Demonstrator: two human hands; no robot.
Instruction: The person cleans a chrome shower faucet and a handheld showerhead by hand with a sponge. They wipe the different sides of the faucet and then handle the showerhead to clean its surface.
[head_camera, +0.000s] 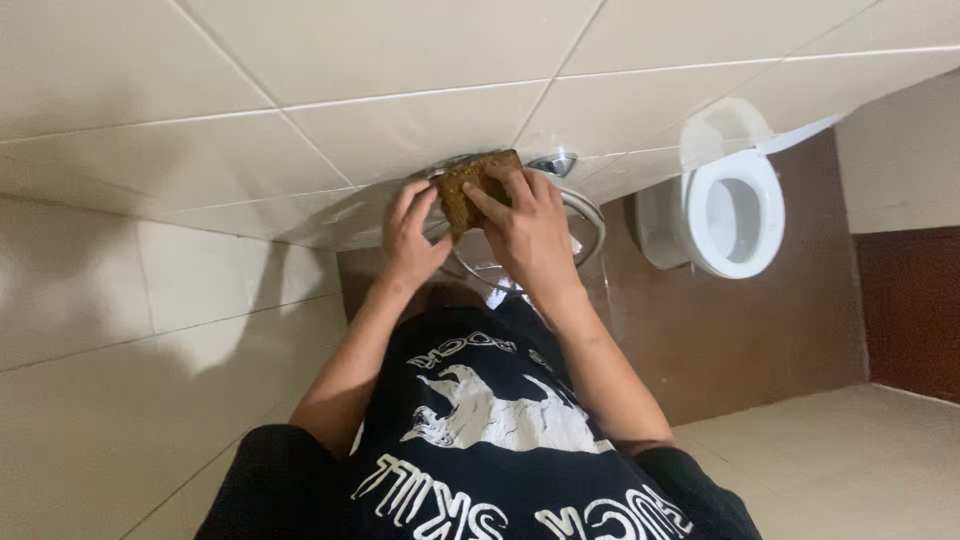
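A brown rectangular sponge (468, 180) is pressed near the back rim of a round glass washbasin (592, 222) where it meets the tiled wall. My right hand (528, 238) lies over the sponge's right side, fingers spread across it. From the left, the fingertips of my left hand (410, 238) grip the sponge's left edge. A chrome tap fitting (555, 163) sits just right of the sponge. Most of the basin is hidden under my hands.
Cream wall tiles (200, 150) fill the left and top. A white toilet (735, 212) with its seat down stands to the right against a brown wall (760, 330). Pale floor tiles (850, 460) lie at lower right. My black printed shirt (480, 450) fills the bottom.
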